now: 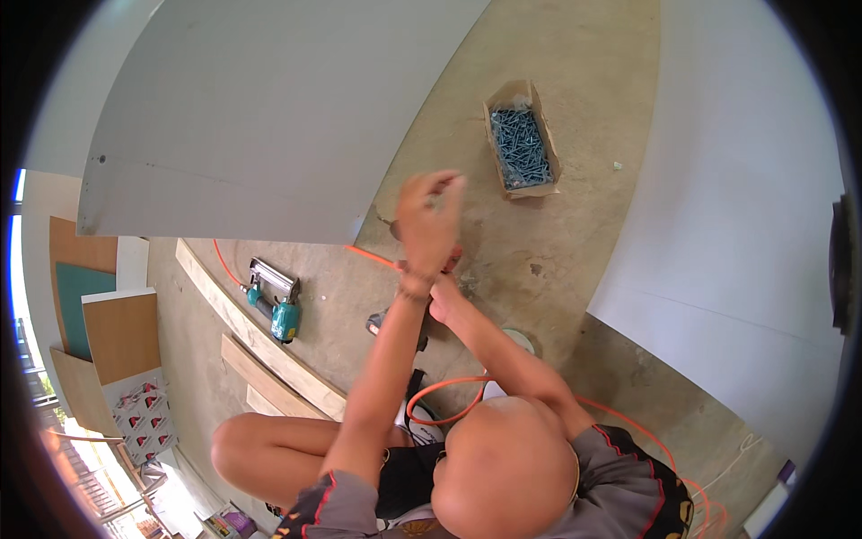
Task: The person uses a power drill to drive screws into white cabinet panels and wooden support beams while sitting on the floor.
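My left hand (pixel 429 216) is raised over the concrete floor, blurred by motion. Its fingers curl toward the thumb; anything between them is too small to make out. Just below, my right hand (pixel 442 298) is closed behind the left wrist, and a small dark reddish thing (pixel 453 261) shows beside it. What the right hand grips is mostly hidden. An orange air hose (pixel 370 257) runs in behind the left wrist. Beneath the left forearm lies a partly covered dark grey object (pixel 375 322). Ahead and right of the hands stands an open cardboard box (pixel 553 154) full of bluish screws (pixel 521 144).
A large grey panel (pixel 269 108) spans the far left, and another pale panel (pixel 718 225) fills the right. A teal nail gun (pixel 285 319) rests on the floor near wooden strips (pixel 260 337). Boards (pixel 121 341) lean at the left. More orange hose (pixel 628 418) trails right.
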Demonstrator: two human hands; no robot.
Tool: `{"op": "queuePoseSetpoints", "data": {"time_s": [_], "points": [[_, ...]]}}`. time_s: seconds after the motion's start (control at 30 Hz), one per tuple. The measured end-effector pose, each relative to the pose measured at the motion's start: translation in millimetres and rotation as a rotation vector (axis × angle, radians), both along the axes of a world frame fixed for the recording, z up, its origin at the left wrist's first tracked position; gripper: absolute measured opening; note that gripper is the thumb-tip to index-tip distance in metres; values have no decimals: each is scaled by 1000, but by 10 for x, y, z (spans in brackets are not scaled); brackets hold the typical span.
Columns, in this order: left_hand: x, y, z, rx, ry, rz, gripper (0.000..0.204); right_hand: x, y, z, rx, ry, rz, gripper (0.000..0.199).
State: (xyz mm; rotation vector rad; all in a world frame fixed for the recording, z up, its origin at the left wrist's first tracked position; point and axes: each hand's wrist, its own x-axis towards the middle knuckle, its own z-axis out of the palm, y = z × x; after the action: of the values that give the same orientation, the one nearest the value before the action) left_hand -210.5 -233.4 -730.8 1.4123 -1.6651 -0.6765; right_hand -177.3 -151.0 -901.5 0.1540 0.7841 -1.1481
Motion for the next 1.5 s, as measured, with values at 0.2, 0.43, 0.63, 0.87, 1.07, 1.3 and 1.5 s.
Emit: {"op": "queuePoseSetpoints", "data": {"time_s": [0.2, 0.43, 0.63, 0.87, 1.07, 1.3, 1.5], "points": [[-535, -843, -523, -265, -810, -284, 14, -324, 310, 422, 86, -23, 74, 23], [-1024, -928, -689, -27, -1038, -175, 16, -688, 578, 614, 63, 31, -26, 18], [-547, -892, -665, 5, -775, -198, 15, -701, 701, 689, 29, 173, 40, 25], [-270, -602, -371, 137, 201, -60, 27, -844, 661, 785, -36, 214, 48, 36], [876, -70, -118, 401, 793, 269, 28, -868, 562, 1165, -261, 404, 120, 41], [1221, 275, 427, 452, 1101, 297, 25, -701, 256, 1788, -685, 692, 214, 61], [1300, 294, 652, 419, 1109, 189, 24, -779, 88, 1799, -871, 833, 196, 65]]}}
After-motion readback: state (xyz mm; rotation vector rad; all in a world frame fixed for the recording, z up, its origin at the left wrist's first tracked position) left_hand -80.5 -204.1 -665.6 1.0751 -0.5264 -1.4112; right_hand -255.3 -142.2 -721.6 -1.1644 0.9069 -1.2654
